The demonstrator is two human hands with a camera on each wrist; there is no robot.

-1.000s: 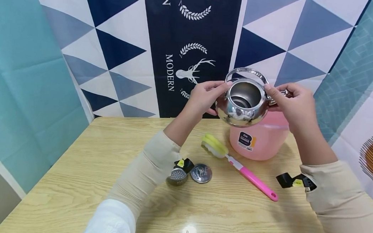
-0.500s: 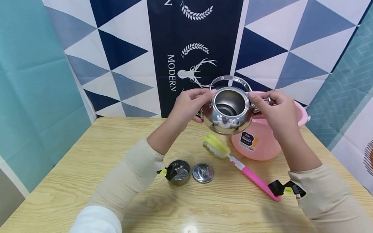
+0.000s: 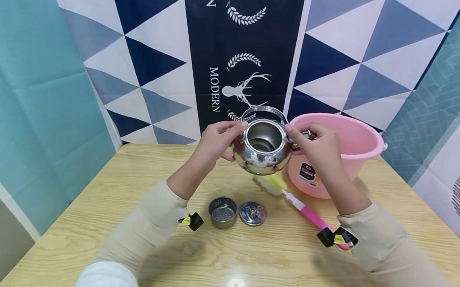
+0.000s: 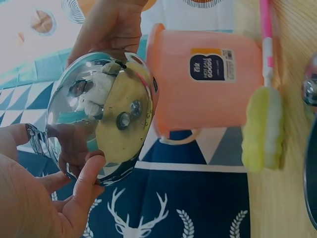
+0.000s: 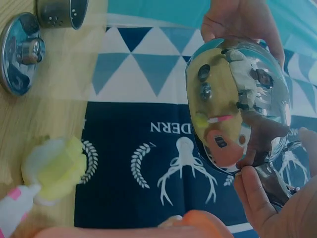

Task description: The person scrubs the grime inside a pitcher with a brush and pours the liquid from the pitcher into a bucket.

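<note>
A shiny round steel teapot is held in the air above the table, its lidless mouth tilted toward me and its hoop handle standing up behind. My left hand grips its left side, thumb at the rim and fingers underneath. My right hand grips the right side around the spout, thumb near the rim. In both wrist views the mirror-like body reflects the table. A perforated strainer basket stands on the table below, with the round teapot lid just to its right.
Behind my right hand stands a pink bucket. A brush with a yellow-and-white sponge head and pink handle lies in front of it, partly covered by the teapot and right wrist camera. Patterned cloth hangs behind the wooden table.
Both hands have moved left and down with the teapot, keeping their grip. The bucket's opening and the strainer basket now show fully; the teapot partly covers the brush head.
</note>
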